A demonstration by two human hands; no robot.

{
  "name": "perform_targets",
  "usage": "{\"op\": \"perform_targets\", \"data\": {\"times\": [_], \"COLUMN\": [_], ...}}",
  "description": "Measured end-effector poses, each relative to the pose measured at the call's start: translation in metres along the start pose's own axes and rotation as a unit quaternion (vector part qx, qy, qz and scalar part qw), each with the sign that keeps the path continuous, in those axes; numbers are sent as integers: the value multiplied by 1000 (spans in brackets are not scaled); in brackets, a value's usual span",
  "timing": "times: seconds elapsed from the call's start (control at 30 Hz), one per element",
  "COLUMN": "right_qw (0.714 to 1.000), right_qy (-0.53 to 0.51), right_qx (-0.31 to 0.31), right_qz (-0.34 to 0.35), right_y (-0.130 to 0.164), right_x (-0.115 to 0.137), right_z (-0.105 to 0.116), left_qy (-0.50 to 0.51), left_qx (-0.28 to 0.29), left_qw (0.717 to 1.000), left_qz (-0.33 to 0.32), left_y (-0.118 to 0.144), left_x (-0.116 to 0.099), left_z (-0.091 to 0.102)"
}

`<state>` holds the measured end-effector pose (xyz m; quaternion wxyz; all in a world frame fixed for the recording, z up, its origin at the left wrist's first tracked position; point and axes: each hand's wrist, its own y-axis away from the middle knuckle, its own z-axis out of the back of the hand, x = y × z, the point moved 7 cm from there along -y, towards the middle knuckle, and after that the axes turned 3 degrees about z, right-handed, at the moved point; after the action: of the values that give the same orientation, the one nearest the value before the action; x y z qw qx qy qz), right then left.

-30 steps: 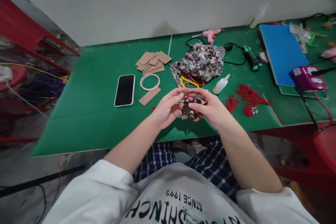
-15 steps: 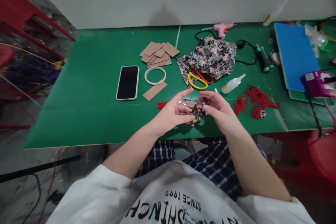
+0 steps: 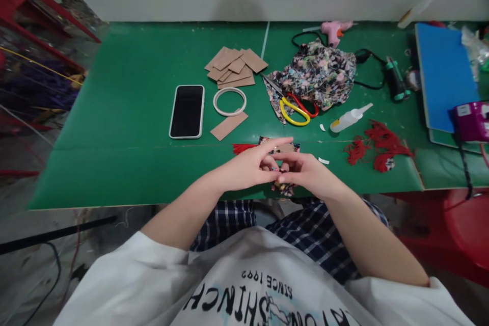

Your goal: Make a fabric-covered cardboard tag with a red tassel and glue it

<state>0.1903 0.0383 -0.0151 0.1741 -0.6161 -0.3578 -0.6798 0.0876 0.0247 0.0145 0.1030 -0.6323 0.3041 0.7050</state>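
Observation:
My left hand [image 3: 250, 167] and my right hand [image 3: 311, 173] meet close over the table's front edge. Between their thumbs and fingertips they pinch a small dark floral cloth piece [image 3: 283, 188], partly hidden by the fingers. Just behind the fingers lies a brown card piece [image 3: 286, 147] with floral cloth at its edges, half covered by my left hand. A red tassel [image 3: 243, 148] sticks out to the left of that card. Scissors [image 3: 296, 112] with yellow and red handles rest on a larger crumpled floral cloth [image 3: 323, 74] beyond my right hand.
Left of centre are a phone [image 3: 187, 112], a roll of tape [image 3: 229, 101], a single card strip [image 3: 229, 126] and stacked cards [image 3: 237, 67]. Rightward lie a glue bottle [image 3: 349, 118], red tassels [image 3: 382, 145], a pink glue gun [image 3: 334, 33], a cutter [image 3: 396, 79] and a blue board [image 3: 445, 76].
My hands have drawn closer together, fingertips meeting on the floral cloth. More of the red tassel and cloth-edged card shows behind them. A white scrap now shows beside my right hand.

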Motion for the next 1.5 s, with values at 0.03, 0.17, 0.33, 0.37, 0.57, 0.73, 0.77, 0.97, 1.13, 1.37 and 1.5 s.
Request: {"op": "perform_targets", "data": {"times": [0.03,0.17,0.33,0.37,0.57,0.73,0.77,0.97,1.13,1.37,1.5], "right_qw": [1000,994,988,987,979,950,946,933,929,925,923], "right_qy": [19,77,89,97,157,251,261,307,340,362,366], "right_qx": [-5,-67,-124,-128,-132,-182,-187,-183,-138,-109,-109], "right_qz": [-3,-24,-23,-21,-4,36,46,45,50,50,46], "right_y": [0,0,-1,-2,-5,-3,-3,-17,-47,-71,-72], "right_x": [-2,-6,-7,-7,1,9,12,24,27,21,21], "right_z": [2,11,18,19,16,20,21,34,31,26,24], "left_qy": [5,66,155,175,223,142,112,-153,-397,-439,-441], "left_qx": [-16,-85,-131,-130,-213,-250,-261,-455,-397,-387,-390], "left_qw": [1000,994,979,976,951,958,959,873,815,792,791], "left_qz": [-1,-4,11,12,18,7,-8,-89,-143,-173,-165], "left_y": [-1,-5,-3,-2,4,9,12,52,41,38,38], "left_x": [5,21,37,38,48,45,42,18,16,21,21], "left_z": [0,3,3,0,-11,-4,4,68,50,38,40]}}
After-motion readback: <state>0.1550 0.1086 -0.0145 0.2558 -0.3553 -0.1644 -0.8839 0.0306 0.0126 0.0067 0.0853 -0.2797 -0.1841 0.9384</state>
